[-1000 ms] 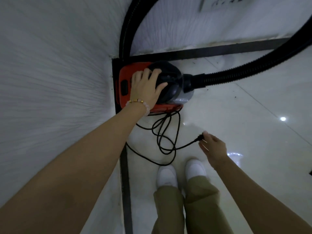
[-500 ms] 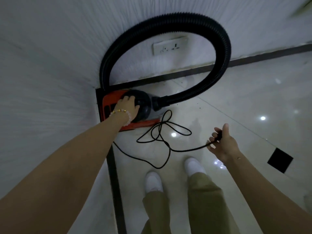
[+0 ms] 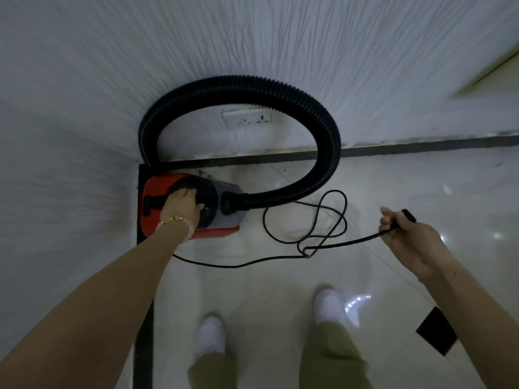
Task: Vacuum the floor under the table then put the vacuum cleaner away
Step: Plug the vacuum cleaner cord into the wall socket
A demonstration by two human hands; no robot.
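Note:
A red and black vacuum cleaner (image 3: 157, 192) sits on the floor in the corner of two white walls. Its black ribbed hose (image 3: 323, 116) arches up against the back wall and loops round to the machine's front. My left hand (image 3: 182, 206) lies flat on the dark top of the vacuum, pressing on it. My right hand (image 3: 404, 234) is shut on the plug end of the black power cord (image 3: 280, 258). From my fingers the cord runs left and lies in loose loops on the tiles beside the vacuum.
A white wall socket (image 3: 247, 119) sits on the back wall inside the hose loop. A dark skirting strip (image 3: 421, 144) borders the glossy pale tiles. My two white shoes (image 3: 331, 304) stand on the floor below. A black inset tile (image 3: 436, 331) lies at lower right.
My head has risen, so the corner looks farther off. My right hand has lifted the cord's plug end up and to the right, drawing the loops out. My left hand stays on the vacuum.

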